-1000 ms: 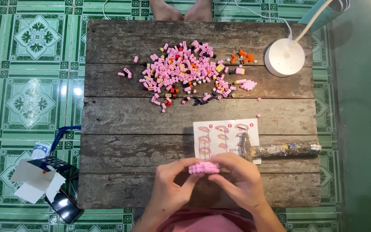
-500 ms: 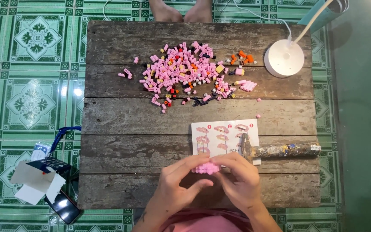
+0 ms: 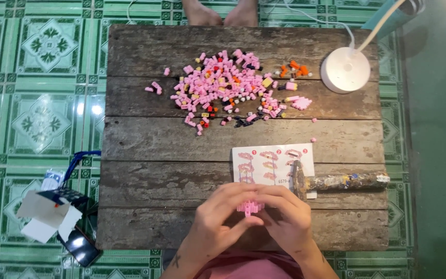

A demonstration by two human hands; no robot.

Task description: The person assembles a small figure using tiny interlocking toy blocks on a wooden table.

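Observation:
Both hands meet at the near edge of a weathered wooden table (image 3: pixel 156 139). My left hand (image 3: pixel 218 219) and my right hand (image 3: pixel 287 217) together pinch a small pink block assembly (image 3: pixel 250 207) between the fingertips. Just beyond the hands lies a white instruction sheet (image 3: pixel 272 160) with pink diagrams. A scattered pile of small blocks (image 3: pixel 223 85), mostly pink with some black, red, orange and yellow ones, is spread over the far half of the table.
A hammer (image 3: pixel 336 181) lies on the sheet's right edge. A white round lamp base (image 3: pixel 345 70) stands at the far right corner. Someone's bare feet (image 3: pixel 222 13) show beyond the table. Cardboard box pieces (image 3: pixel 45 219) and a dark phone (image 3: pixel 81 247) lie on the green tiled floor at left.
The hands have closed in more tightly around the pink assembly, with the fingers shifting on it. The assembly stays in about the same place.

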